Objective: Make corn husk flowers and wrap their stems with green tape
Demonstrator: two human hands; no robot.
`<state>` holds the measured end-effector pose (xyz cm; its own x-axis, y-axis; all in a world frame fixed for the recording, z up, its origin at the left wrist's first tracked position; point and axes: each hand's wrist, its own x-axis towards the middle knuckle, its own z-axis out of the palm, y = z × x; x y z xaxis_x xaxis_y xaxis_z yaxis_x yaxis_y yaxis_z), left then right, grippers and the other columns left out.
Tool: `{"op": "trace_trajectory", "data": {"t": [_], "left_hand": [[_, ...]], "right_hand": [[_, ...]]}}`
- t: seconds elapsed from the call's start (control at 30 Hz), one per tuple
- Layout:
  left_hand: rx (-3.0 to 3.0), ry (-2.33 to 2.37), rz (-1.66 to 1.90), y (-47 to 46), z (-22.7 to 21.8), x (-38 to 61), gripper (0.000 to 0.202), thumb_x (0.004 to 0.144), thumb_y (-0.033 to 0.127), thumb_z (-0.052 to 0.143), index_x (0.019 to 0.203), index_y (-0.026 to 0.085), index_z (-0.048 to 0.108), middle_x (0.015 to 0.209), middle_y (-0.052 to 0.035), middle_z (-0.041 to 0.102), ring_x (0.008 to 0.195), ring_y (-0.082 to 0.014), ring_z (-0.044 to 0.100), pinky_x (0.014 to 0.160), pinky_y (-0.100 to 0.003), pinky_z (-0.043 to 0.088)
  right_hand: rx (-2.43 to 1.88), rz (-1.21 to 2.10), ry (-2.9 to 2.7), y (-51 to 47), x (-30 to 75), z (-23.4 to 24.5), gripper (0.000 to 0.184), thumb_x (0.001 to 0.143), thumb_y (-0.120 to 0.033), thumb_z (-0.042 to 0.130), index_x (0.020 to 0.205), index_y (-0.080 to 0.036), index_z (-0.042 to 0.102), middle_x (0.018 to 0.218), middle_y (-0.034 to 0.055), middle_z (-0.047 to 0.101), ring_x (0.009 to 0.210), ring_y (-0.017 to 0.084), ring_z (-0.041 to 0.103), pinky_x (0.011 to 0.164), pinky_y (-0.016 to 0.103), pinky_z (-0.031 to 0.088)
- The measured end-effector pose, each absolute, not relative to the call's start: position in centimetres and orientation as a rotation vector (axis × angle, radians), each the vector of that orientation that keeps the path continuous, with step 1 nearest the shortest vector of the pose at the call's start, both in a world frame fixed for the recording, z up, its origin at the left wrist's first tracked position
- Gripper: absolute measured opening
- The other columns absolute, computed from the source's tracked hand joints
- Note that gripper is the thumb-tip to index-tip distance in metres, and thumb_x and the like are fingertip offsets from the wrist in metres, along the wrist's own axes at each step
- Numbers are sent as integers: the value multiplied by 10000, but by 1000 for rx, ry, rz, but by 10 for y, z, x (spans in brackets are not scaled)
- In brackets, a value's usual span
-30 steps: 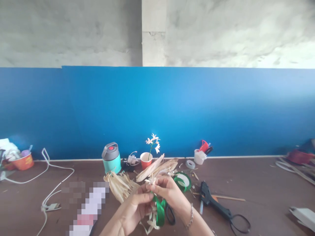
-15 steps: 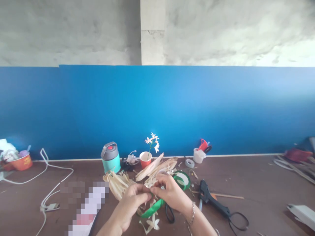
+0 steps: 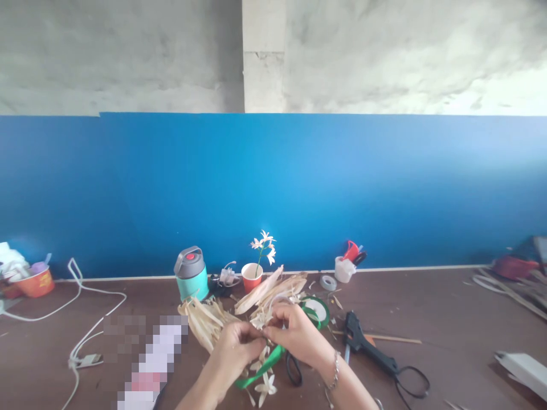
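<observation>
My left hand [image 3: 235,348] and my right hand [image 3: 294,335] meet over the table, thumbs and fingers pinched with the tips almost touching. Whatever sits in the left pinch is hidden by the fingers. A green ribbon [image 3: 265,365] hangs in a curve below both hands, its upper end running under my right fingers. Pale petals [image 3: 260,322] show just above the fingertips; I cannot tell whether they are held. Below the ribbon lies a cream flower [image 3: 265,388]. Dried corn husks [image 3: 205,319] spread behind my hands, and a green ribbon spool [image 3: 318,310] lies past the right one.
A black glue gun [image 3: 370,347] lies right of my hands, by a thin stick [image 3: 397,339]. Behind stand a turquoise flask [image 3: 192,282], a red paper cup [image 3: 252,282] with a white flower stem [image 3: 261,253], a tape roll [image 3: 329,283] and a white cup [image 3: 343,270]. White cable [image 3: 88,330] trails left.
The green ribbon has twisted to look narrower, and its lower end has shifted slightly left and down. My fingers remain pinched together, with the left hand turned a little.
</observation>
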<state>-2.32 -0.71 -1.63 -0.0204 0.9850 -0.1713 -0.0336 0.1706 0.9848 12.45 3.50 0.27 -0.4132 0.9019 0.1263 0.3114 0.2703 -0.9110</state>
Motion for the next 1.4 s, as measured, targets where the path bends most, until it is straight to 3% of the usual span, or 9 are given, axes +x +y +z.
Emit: {"op": "trace_trajectory", "data": {"t": [0.23, 0.37, 0.47, 0.57, 0.67, 0.83, 0.93, 1.17, 1.4], "left_hand": [[898, 1129, 1089, -13, -10, -23, 222, 549, 287, 742, 514, 134, 585, 393, 64, 436, 361, -28, 260, 403, -197, 104], [907, 1186, 1107, -12, -13, -21, 229, 544, 288, 762, 527, 137, 591, 403, 57, 457, 367, -36, 290, 396, -196, 125], [881, 1156, 1172, -11, -12, -20, 228, 548, 283, 755, 508, 144, 579, 392, 78, 409, 370, -31, 264, 399, -188, 138], [848, 1121, 1262, -10, -11, -21, 246, 556, 299, 754, 501, 151, 566, 380, 92, 358, 373, -29, 244, 404, -181, 150], [823, 1115, 1312, -8, -13, -22, 256, 582, 345, 745, 537, 156, 578, 401, 77, 411, 389, -40, 288, 415, -177, 197], [857, 1103, 1311, -6, -18, -24, 249, 618, 372, 726, 579, 157, 605, 479, 22, 559, 448, -83, 436, 460, -191, 299], [850, 1107, 1321, -6, -18, -23, 235, 609, 366, 730, 599, 156, 623, 503, 14, 573, 496, -111, 492, 485, -201, 334], [768, 1183, 1372, -9, -12, -17, 221, 573, 342, 743, 633, 146, 662, 441, 63, 465, 422, -52, 361, 421, -163, 234], [660, 1145, 1507, -12, -12, -9, 291, 541, 382, 779, 682, 145, 685, 376, 98, 366, 369, -31, 282, 374, -153, 202]], "right_hand": [[-1043, 1368, -1783, 37, 128, 0, 106, 636, -162, 633, 542, -141, 589, 518, -35, 508, 524, 93, 424, 493, 216, 321], [-1032, 1418, -1746, 38, 128, -2, 132, 626, -186, 658, 524, -139, 587, 510, -41, 487, 515, 84, 397, 483, 214, 293], [-1018, 1477, -1678, 39, 127, -2, 185, 654, -285, 678, 562, -139, 610, 509, -45, 467, 503, 79, 364, 473, 216, 267], [-950, 1539, -1630, 38, 127, 1, 244, 698, -382, 663, 688, -139, 665, 561, -31, 527, 533, 88, 407, 512, 218, 299], [-901, 1647, -1654, 37, 126, 2, 282, 690, -408, 674, 659, -127, 681, 594, 4, 600, 553, 102, 465, 546, 229, 336], [-947, 1689, -1525, 34, 119, -2, 262, 626, -379, 724, 581, -129, 657, 562, 18, 640, 497, 92, 456, 511, 224, 325], [-965, 1675, -1482, 33, 116, -3, 216, 624, -321, 702, 546, -137, 619, 518, 0, 615, 474, 82, 425, 490, 217, 301], [-1008, 1546, -1534, 34, 116, -5, 89, 622, -183, 612, 547, -138, 592, 494, -20, 560, 454, 74, 381, 464, 214, 277], [-945, 1442, -1520, 32, 107, -13, 78, 668, -182, 593, 602, -142, 588, 489, -47, 509, 462, 71, 382, 465, 203, 274]]}}
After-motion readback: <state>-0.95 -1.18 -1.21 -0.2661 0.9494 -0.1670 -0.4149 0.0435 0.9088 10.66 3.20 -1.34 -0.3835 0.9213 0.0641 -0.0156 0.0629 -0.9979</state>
